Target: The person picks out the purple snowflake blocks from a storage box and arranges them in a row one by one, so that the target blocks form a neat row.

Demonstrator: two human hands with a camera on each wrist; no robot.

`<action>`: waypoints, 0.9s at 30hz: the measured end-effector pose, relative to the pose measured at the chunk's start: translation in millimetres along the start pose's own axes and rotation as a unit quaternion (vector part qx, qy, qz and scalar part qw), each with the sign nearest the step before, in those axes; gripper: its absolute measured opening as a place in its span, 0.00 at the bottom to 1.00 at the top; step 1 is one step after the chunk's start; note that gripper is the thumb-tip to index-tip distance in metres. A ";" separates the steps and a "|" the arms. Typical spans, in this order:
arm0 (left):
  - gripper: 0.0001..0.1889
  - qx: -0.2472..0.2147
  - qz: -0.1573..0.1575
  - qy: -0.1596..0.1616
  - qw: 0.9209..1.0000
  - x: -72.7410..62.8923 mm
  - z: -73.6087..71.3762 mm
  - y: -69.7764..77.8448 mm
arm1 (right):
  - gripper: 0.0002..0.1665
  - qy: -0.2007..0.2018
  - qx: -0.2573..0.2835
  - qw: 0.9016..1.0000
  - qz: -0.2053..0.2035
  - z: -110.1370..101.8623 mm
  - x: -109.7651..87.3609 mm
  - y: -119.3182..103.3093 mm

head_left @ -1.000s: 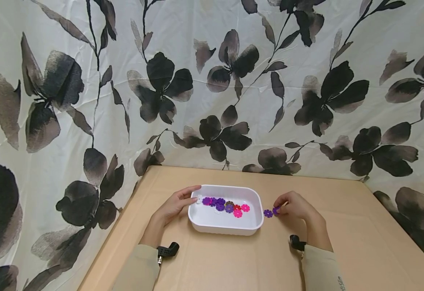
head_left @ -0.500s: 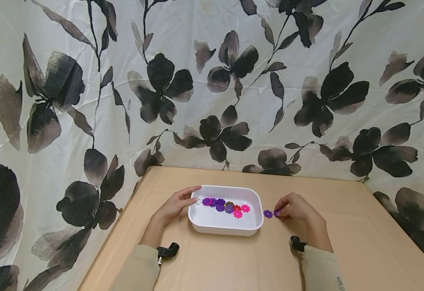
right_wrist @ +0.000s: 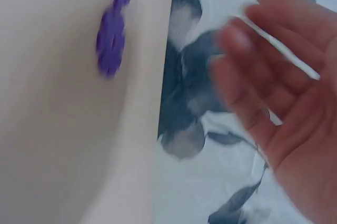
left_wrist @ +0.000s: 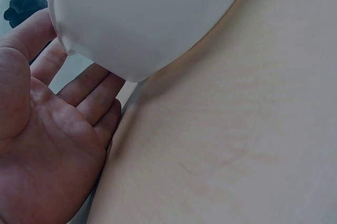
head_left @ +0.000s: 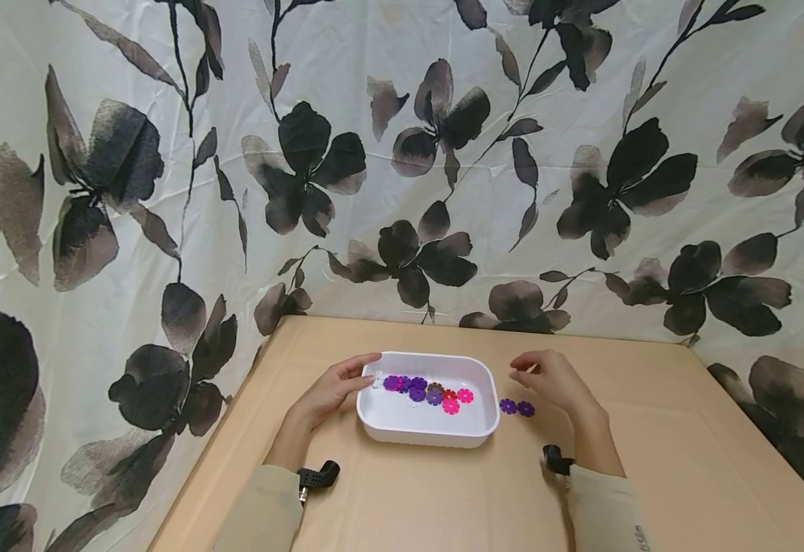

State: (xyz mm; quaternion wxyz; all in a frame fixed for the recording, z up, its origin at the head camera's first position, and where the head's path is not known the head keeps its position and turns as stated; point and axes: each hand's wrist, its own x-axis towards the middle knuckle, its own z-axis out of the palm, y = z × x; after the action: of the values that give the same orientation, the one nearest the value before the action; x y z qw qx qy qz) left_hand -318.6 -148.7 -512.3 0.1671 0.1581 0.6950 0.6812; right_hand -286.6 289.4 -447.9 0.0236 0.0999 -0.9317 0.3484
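Observation:
A white plastic tray [head_left: 402, 426] stands on the table, holding several small flower-shaped pieces in purple [head_left: 418, 394], pink [head_left: 451, 406], red, brown and white. My left hand [head_left: 326, 392] grips its left end, thumb over the rim; the left wrist view shows fingers against the outer wall of the tray [left_wrist: 142, 18]. Just right of the tray, two purple flower pieces [head_left: 526, 409] lie side by side on the table, edges meeting. Behind them hovers my right hand [head_left: 555, 382], fingers loosely bent and holding nothing. In the right wrist view those purple pieces [right_wrist: 110, 42] lie apart from the blurred fingers.
The tan table [head_left: 443, 498] ends at a far edge, against a white cloth [head_left: 512, 192] printed with dark flowers. A black wrist camera [head_left: 319, 475] sits on the left wrist and another camera [head_left: 557, 460] on the right.
My right hand has let go of the second purple flower piece beside the first and moved up and slightly left. My left hand and the tray have stayed put.

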 end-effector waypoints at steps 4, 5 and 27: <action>0.28 0.001 0.000 0.000 1.000 -0.8 -0.2 -0.5 | 0.14 0.100 0.010 0.993 -0.067 7.1 4.7 -17.5; 0.28 0.001 0.000 0.001 1.000 -1.0 -0.3 -0.5 | 0.14 0.118 0.011 0.990 -0.080 9.5 5.9 -22.1; 0.28 0.005 0.001 0.000 1.000 -1.4 -1.7 0.3 | 0.14 0.082 0.028 0.981 -0.171 83.2 20.2 -69.8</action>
State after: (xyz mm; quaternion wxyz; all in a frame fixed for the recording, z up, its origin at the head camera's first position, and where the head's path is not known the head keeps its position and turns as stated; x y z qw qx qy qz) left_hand -318.2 -150.8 -512.0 0.1660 0.1596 0.6980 0.6780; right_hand -290.0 180.0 -463.5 0.1565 0.2294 -0.8858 0.3718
